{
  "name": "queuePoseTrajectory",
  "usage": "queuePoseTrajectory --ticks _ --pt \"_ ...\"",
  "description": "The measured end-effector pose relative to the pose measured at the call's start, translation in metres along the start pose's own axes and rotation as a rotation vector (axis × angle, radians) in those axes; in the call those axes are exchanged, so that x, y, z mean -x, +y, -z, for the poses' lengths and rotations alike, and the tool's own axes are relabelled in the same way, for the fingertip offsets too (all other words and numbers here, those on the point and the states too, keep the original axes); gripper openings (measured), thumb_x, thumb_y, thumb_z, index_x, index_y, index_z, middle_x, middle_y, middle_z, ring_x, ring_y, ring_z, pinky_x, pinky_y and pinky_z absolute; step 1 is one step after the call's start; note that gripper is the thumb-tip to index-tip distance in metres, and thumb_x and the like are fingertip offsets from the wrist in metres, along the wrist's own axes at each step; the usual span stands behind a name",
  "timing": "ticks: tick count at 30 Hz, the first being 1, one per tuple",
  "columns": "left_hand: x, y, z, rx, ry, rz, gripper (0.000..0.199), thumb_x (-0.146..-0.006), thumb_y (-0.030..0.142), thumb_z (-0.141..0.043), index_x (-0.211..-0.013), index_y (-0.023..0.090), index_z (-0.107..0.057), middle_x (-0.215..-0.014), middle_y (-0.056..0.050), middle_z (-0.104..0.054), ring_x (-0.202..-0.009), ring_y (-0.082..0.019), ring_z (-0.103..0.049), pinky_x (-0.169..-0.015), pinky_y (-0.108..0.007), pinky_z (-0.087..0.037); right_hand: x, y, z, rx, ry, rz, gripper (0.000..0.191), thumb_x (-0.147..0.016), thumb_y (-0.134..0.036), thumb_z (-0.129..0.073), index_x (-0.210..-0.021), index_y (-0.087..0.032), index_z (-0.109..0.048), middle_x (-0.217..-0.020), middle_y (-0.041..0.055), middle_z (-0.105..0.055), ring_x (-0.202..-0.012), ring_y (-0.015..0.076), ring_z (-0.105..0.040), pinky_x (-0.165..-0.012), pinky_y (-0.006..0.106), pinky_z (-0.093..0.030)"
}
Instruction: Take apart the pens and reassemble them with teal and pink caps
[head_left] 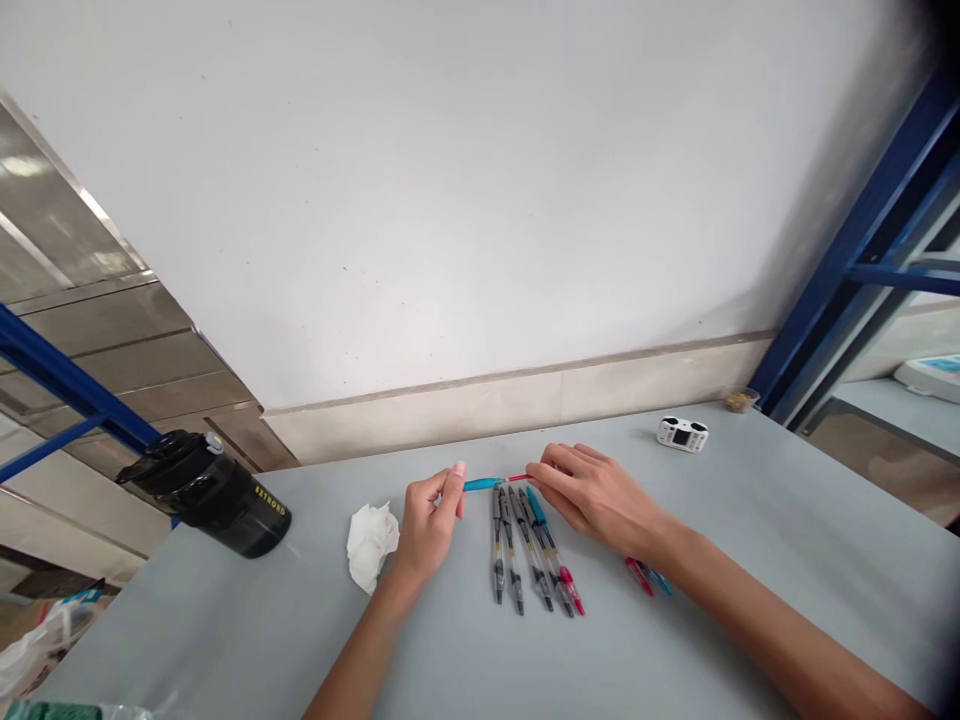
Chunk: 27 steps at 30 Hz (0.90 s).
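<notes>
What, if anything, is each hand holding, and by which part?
Left hand: a slim blue pen barrel, by its left end. Right hand: apparently a thin red rod, by its right end.

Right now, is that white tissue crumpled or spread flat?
Crumpled: the white tissue lies bunched on the table, its edges uneven.

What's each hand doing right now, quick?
Left hand: closed, holding a blue pen barrel.
Right hand: closed, fingertips pinching a thin red stick in line with the barrel.
</notes>
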<state>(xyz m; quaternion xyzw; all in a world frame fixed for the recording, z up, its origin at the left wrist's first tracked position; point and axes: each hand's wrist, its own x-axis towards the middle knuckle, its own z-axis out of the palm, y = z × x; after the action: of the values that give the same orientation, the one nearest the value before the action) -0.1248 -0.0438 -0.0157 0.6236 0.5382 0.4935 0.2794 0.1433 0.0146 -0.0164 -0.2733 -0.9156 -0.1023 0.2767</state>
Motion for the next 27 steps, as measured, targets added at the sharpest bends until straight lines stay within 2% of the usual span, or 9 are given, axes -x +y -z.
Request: queuePoseTrajectory --ticks 5,8,10,15,18,21,24,27 --pt "0.003 0.009 -0.008 -0.012 -0.122 -0.035 0.051 -0.110 0.055 -0.052 -0.073 0.020 -0.060 -0.072 0.000 -0.059 -0.073 -0.017 -0.054 -0.072 -0.030 -0.040 -0.002 -0.006 0.000 -0.074 0.005 0.022 0.016 -0.115 -0.020 -0.042 -0.117 -0.023 -0.058 -0.092 0.0033 -0.061 -0.072 0.0193 -0.056 -0.071 0.035 -0.041" --pt "0.005 0.014 -0.012 -0.025 -0.152 -0.059 0.042 -0.109 0.051 -0.056 -0.081 0.021 -0.064 -0.081 -0.001 -0.067 -0.082 -0.018 -0.059 -0.078 -0.030 -0.043 -0.002 -0.010 -0.001 -0.158 0.016 0.003 0.010 -0.117 -0.026 -0.043 -0.122 -0.023 -0.051 -0.094 0.0028 -0.063 -0.073 0.0192 -0.058 -0.068 0.033 -0.042" --pt "0.006 0.016 -0.014 -0.038 -0.163 -0.072 0.038 -0.109 0.049 -0.058 -0.084 0.021 -0.066 -0.082 -0.001 -0.069 -0.083 -0.019 -0.059 -0.079 -0.030 -0.043 -0.002 -0.012 -0.001 -0.213 0.007 -0.034 0.008 -0.118 -0.031 -0.044 -0.118 -0.024 -0.048 -0.094 0.0022 -0.063 -0.071 0.0183 -0.057 -0.064 0.032 -0.040" --pt "0.006 0.012 -0.014 -0.071 -0.143 -0.137 0.027 -0.106 0.042 -0.065 -0.089 0.022 -0.071 -0.085 -0.001 -0.071 -0.082 -0.018 -0.058 -0.079 -0.030 -0.044 -0.001 -0.012 0.002 -0.274 -0.038 -0.096 0.012 -0.118 -0.029 -0.042 -0.106 -0.026 -0.043 -0.090 -0.0002 -0.058 -0.066 0.0163 -0.051 -0.060 0.030 -0.036" --pt "0.005 0.009 -0.015 -0.067 -0.125 -0.213 0.014 -0.104 0.036 -0.070 -0.101 0.024 -0.077 -0.091 -0.002 -0.075 -0.084 -0.018 -0.061 -0.080 -0.030 -0.046 -0.001 -0.010 0.001 -0.219 -0.037 -0.055 0.017 -0.118 -0.027 -0.040 -0.102 -0.025 -0.046 -0.087 -0.0005 -0.056 -0.064 0.0162 -0.047 -0.061 0.031 -0.033" --pt "0.004 0.007 -0.016 -0.054 -0.080 -0.292 0.011 -0.104 0.031 -0.070 -0.108 0.026 -0.079 -0.099 -0.003 -0.077 -0.088 -0.019 -0.065 -0.081 -0.031 -0.049 -0.002 -0.009 -0.001 -0.136 -0.024 -0.016 0.020 -0.119 -0.029 -0.041 -0.103 -0.024 -0.051 -0.084 -0.0010 -0.055 -0.061 0.0160 -0.043 -0.061 0.032 -0.031" --pt "0.006 0.007 -0.018 -0.043 -0.038 -0.211 0.024 -0.100 0.036 -0.076 -0.122 0.027 -0.077 -0.106 -0.005 -0.080 -0.094 -0.021 -0.069 -0.086 -0.033 -0.052 -0.003 -0.010 -0.001 -0.114 -0.010 -0.018 0.019 -0.119 -0.029 -0.042 -0.108 -0.023 -0.055 -0.086 -0.0003 -0.057 -0.061 0.0158 -0.045 -0.060 0.032 -0.031" --pt "0.007 0.008 -0.018 -0.007 -0.064 -0.096 0.022 -0.102 0.043 -0.074 -0.115 0.027 -0.080 -0.099 -0.005 -0.080 -0.091 -0.022 -0.070 -0.086 -0.034 -0.055 -0.003 -0.011 0.000 -0.113 0.018 -0.019 0.020 -0.119 -0.030 -0.042 -0.107 -0.022 -0.056 -0.087 0.0000 -0.058 -0.063 0.0154 -0.047 -0.060 0.031 -0.032"
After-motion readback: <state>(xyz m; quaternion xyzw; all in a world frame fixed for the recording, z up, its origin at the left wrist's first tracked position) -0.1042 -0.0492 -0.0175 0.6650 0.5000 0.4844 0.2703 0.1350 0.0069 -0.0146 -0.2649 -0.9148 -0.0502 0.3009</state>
